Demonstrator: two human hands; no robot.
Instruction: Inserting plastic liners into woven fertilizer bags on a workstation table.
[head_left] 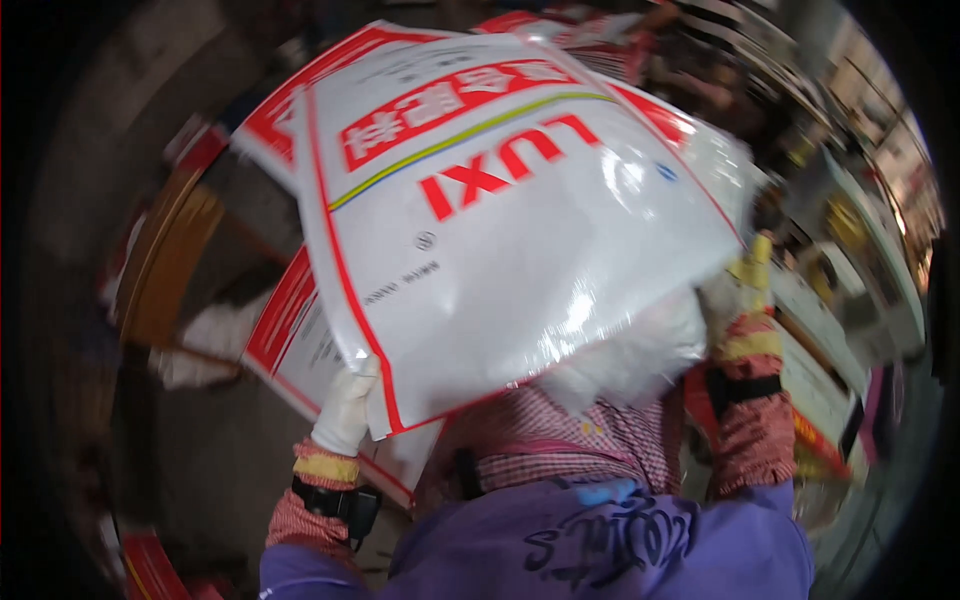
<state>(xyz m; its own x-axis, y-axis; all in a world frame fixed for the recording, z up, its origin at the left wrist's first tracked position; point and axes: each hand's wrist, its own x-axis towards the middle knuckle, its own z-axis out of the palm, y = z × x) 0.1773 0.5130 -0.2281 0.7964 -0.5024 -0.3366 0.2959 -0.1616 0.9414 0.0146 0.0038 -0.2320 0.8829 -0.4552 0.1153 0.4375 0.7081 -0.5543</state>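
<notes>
A large glossy white plastic sack [600, 220] with red borders and red print spreads flat in front of me, tilted and a little blurred. My left hand [346, 405], in a white glove, pinches its near left corner. At the right edge of the sack is my right hand [738, 285], in a yellow and white glove. Its fingers close on that edge, though part of the grip is hidden and smeared. Crumpled clear plastic [640, 350] hangs under the sack beside my right hand. Another red-and-white sack [290, 320] shows beneath it on the left.
More red-and-white sacks [590, 35] lie at the far side. A curved-looking wooden piece [170, 250] stands at left, near crumpled white plastic [205, 340]. Pale boxy equipment [850, 265] with yellow parts stands close on my right. A red item [150, 565] lies at lower left.
</notes>
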